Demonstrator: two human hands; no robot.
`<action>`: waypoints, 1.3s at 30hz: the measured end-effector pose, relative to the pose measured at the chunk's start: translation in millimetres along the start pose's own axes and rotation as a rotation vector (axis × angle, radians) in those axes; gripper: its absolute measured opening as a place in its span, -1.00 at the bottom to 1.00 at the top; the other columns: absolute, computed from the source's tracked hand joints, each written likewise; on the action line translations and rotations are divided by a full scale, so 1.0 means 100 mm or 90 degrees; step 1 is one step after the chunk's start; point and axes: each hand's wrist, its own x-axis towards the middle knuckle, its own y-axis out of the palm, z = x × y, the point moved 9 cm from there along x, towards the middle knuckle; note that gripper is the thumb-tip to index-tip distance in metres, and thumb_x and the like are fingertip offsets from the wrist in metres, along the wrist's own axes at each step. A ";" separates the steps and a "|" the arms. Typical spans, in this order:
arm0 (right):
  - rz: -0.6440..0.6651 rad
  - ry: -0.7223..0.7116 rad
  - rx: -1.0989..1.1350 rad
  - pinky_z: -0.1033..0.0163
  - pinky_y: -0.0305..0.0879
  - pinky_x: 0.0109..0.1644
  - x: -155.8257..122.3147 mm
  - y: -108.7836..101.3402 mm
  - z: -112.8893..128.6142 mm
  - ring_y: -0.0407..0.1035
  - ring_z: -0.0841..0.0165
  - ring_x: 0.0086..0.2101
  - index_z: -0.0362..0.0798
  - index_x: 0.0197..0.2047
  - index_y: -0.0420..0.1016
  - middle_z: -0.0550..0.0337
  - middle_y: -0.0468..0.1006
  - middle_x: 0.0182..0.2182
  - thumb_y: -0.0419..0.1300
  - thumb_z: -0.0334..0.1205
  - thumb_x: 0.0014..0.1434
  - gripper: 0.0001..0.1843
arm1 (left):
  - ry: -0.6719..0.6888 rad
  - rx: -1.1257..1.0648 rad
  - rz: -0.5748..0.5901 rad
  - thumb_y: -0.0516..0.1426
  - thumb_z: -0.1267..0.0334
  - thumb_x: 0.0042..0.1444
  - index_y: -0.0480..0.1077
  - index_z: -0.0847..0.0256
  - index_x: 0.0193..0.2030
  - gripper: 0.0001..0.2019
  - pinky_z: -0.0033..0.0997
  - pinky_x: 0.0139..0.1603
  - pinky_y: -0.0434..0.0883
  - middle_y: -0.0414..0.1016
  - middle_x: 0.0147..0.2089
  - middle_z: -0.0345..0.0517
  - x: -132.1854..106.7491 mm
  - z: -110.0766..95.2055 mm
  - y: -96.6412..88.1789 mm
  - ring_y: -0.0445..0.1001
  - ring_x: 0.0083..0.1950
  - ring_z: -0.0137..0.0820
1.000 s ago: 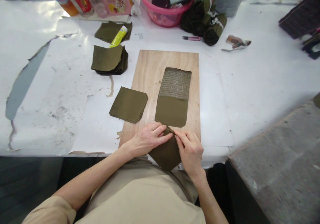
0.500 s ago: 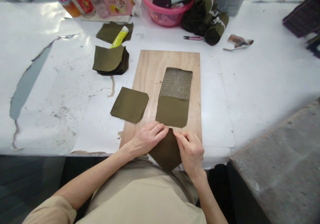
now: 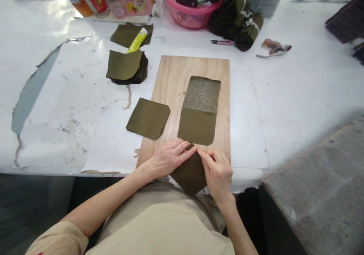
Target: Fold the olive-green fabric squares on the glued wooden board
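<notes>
A dark olive fabric piece point(image 3: 190, 173) lies tilted at the near edge of a wooden board point(image 3: 173, 84), hanging partly over the table edge. My left hand point(image 3: 167, 157) presses its fingers on the piece's upper left edge. My right hand point(image 3: 217, 171) pinches the upper right edge near the top corner. Just beyond the hands lies a longer olive piece point(image 3: 196, 126) with a grey woven patch point(image 3: 201, 94) on its far half.
A small stack of olive squares point(image 3: 148, 118) lies left of the board, with two more stacks point(image 3: 125, 67) and a yellow glue tube point(image 3: 137, 40) farther back. A pink basin point(image 3: 187, 16), rolled fabric point(image 3: 241, 27), small snips point(image 3: 220, 42) and bottles line the far side. A grey surface point(image 3: 318, 194) is at the right.
The hands barely shift; the top corner of the held piece is worked between the fingertips. The view drifts slightly.
</notes>
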 end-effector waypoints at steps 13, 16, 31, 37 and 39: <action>0.008 -0.006 -0.015 0.31 0.21 -0.21 0.00 0.01 0.01 0.26 0.41 -0.35 0.12 -0.01 0.56 0.20 0.45 -0.37 0.12 -0.30 0.30 -0.73 | -0.009 -0.013 0.014 -0.05 0.37 0.34 0.29 0.28 0.20 -0.67 -0.18 0.08 0.44 0.42 0.03 0.10 -0.01 0.02 0.05 0.40 0.03 -0.27; 0.003 -0.009 -0.013 0.31 0.22 -0.20 0.00 0.01 0.02 0.27 0.41 -0.34 0.12 -0.02 0.57 0.20 0.45 -0.37 0.12 -0.31 0.30 -0.73 | -0.010 -0.009 0.014 -0.05 0.38 0.34 0.29 0.29 0.20 -0.67 -0.18 0.09 0.44 0.42 0.03 0.09 -0.01 0.02 0.06 0.41 0.02 -0.27; 0.010 -0.013 -0.035 0.30 0.21 -0.20 -0.04 0.04 0.01 0.26 0.41 -0.33 0.16 0.03 0.54 0.21 0.45 -0.36 0.10 -0.31 0.31 -0.69 | -0.033 -0.013 0.003 -0.01 0.40 0.32 0.32 0.39 0.12 -0.72 -0.22 0.04 0.45 0.43 -0.04 0.07 0.03 0.03 0.04 0.40 -0.03 -0.26; 0.009 -0.028 -0.062 0.30 0.19 -0.21 -0.02 0.04 0.05 0.25 0.41 -0.34 0.16 0.03 0.54 0.20 0.44 -0.36 0.11 -0.33 0.31 -0.69 | -0.029 0.006 -0.015 -0.04 0.41 0.32 0.30 0.38 0.16 -0.69 -0.15 0.16 0.38 0.39 0.10 0.13 0.00 0.03 0.00 0.35 0.14 -0.19; 0.017 -0.029 -0.071 0.29 0.19 -0.20 -0.01 0.04 0.06 0.24 0.40 -0.33 0.16 0.04 0.53 0.19 0.44 -0.35 0.11 -0.32 0.31 -0.69 | 0.014 0.005 -0.004 -0.04 0.42 0.33 0.27 0.39 0.20 -0.67 -0.14 0.20 0.35 0.37 0.17 0.15 0.01 -0.03 0.01 0.31 0.21 -0.18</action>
